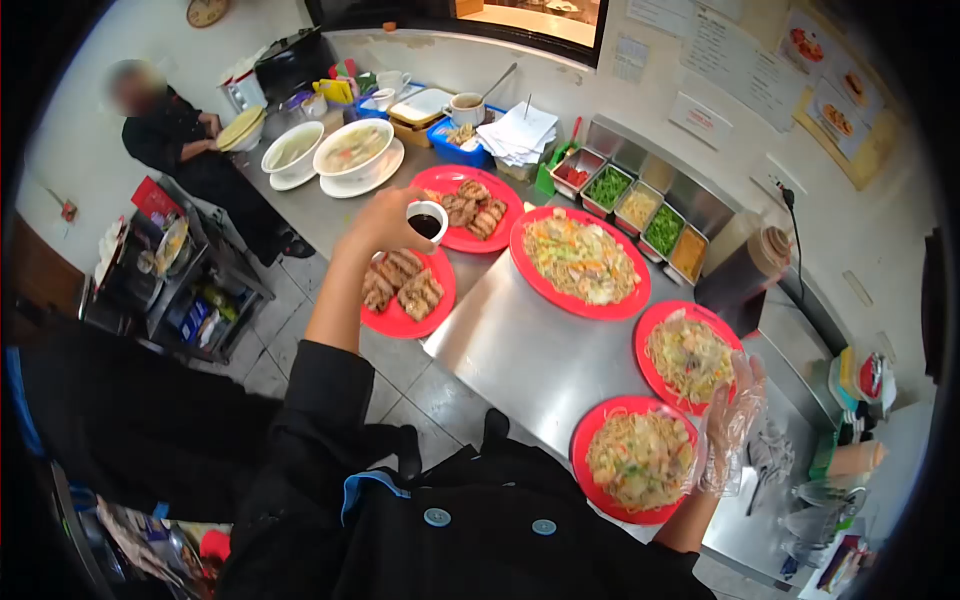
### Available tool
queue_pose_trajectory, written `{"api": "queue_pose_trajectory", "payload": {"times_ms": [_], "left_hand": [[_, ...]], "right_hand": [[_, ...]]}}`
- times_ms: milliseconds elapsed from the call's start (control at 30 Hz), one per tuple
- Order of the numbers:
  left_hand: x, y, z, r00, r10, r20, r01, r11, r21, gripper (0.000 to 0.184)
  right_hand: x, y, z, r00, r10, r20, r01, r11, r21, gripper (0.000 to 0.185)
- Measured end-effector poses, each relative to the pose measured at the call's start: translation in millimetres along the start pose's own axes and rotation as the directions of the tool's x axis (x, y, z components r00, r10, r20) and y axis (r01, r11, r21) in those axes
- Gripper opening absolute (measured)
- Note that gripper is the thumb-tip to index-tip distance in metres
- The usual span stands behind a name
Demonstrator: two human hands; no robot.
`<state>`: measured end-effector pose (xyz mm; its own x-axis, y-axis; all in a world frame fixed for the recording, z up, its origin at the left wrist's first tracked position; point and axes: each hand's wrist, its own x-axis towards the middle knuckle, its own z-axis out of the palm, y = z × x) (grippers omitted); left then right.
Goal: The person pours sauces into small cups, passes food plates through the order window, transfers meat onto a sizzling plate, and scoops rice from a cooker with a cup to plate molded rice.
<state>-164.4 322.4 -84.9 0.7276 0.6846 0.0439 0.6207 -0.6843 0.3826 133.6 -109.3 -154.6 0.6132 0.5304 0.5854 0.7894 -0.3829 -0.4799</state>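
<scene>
Left hand (pixel 388 222) pinches white cup (pixel 444 223) of dark sauce, above red meat plates (pixel 501 190) at left. Best kept level; could slop. Gloved right hand (pixel 722 430) beside near noodle plate (pixel 579 462); grip unclear, can't tell.

It is bright here, and the metal table (pixel 490 345) has a shiny white patch. Yellow light glows in the window (pixel 530 18). Things look bent near the dark, round edges, and one person's head (pixel 137 88) is smudged.
</scene>
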Motion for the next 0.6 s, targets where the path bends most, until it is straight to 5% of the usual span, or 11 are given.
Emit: {"api": "queue_pose_trajectory", "payload": {"times_ms": [33,67,233,267,367,500,567,600], "left_hand": [[18.4,-11.5,-1.9,1.0,-0.002,0.0,0.002,0.999,0.042,0.07],[37.2,-22.3,-2.5,1.0,-0.006,0.0,0.005,0.997,0.083,0.072],[130.7,-85.3,20.9,0.999,0.038,0.017,-0.039,0.995,0.088,0.075],[149.2,-96.5,28.0,0.999,0.025,0.048,-0.03,0.995,0.095,0.076],[197.3,-126.6,52.5,0.995,0.023,0.1,-0.034,0.993,0.112,0.077],[232.7,-152.6,79.6,0.983,0.03,0.182,-0.051,0.992,0.113,0.08],[244.5,-163.3,97.4,0.974,0.076,0.215,-0.107,0.985,0.134,0.082],[248.3,-166.9,104.9,0.967,0.088,0.239,-0.121,0.985,0.125,0.084]], "right_hand": [[13.9,-13.3,8.2,0.999,0.032,0.004,-0.032,0.995,0.095,0.041],[29.8,-31.3,10.0,0.997,-0.027,0.072,0.031,0.998,-0.061,0.036],[80.0,-100.7,60.5,0.983,-0.133,0.125,0.153,0.974,-0.166,0.045],[84.4,-108.4,73.6,0.979,-0.065,0.194,0.073,0.997,-0.035,0.044],[100.8,-128.2,98.8,0.972,-0.008,0.234,0.03,0.995,-0.092,0.041],[109.6,-146.3,117.6,0.987,0.092,0.129,-0.095,0.995,0.018,0.037],[114.3,-142.6,123.0,0.983,0.157,0.096,-0.159,0.987,0.019,0.036],[119.1,-133.4,123.1,0.993,0.053,0.108,-0.036,0.988,-0.151,0.035]]}}
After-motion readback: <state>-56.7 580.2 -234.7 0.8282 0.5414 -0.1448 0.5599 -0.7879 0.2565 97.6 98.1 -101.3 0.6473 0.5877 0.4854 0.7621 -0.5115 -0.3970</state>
